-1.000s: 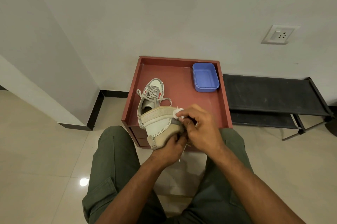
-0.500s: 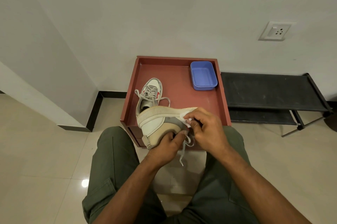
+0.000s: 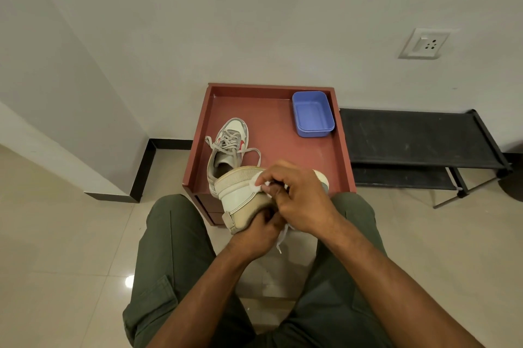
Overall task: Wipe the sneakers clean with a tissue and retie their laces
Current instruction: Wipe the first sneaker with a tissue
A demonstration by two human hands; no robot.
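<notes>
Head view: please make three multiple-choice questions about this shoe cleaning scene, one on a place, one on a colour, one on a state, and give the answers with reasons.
1. Where does the second sneaker lie?
A. in the red-brown tray
B. on the black rack
C. on the floor tiles

2. What colour is the small tub in the tray?
A. green
B. blue
C. yellow

3. What is the right hand doing?
A. resting open on the knee
B. tying a bow
C. pinching a white tissue against the held sneaker

Answers:
1. A: it sits inside the tray's left part.
2. B: the tub in the far right corner is plainly blue.
3. C: its fingers press the tissue to the sole edge while the left hand grips the shoe from below.
</notes>
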